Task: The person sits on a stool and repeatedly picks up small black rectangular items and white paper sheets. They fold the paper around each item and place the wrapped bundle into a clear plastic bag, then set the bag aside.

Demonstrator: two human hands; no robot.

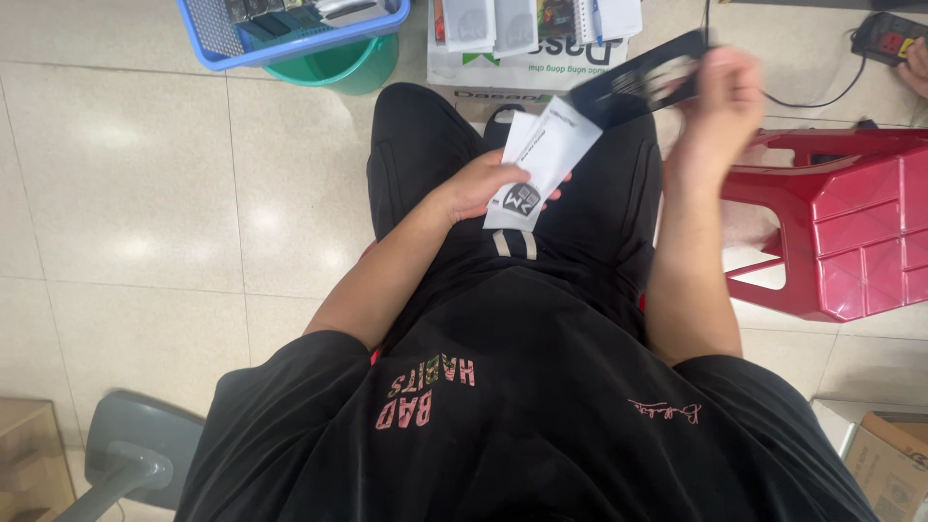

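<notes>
My left hand [488, 184] rests on my lap and grips a white folded paper packet [543, 159] with a dark round mark near its lower end. A second white sheet shows just behind it. My right hand [723, 101] is raised to the right and pinches a flat black plastic piece [643, 82], blurred by motion, whose left end overlaps the top of the white packet. I sit in black clothes, legs stretched toward the top of the view.
A blue basket [290, 43] sits on a green bucket [338, 66] at top left. A white carton [532, 63] with papers stands at top centre. A red plastic stool [841, 222] lies on its side at right. Another person's hand [913, 68] touches a power strip [889, 39].
</notes>
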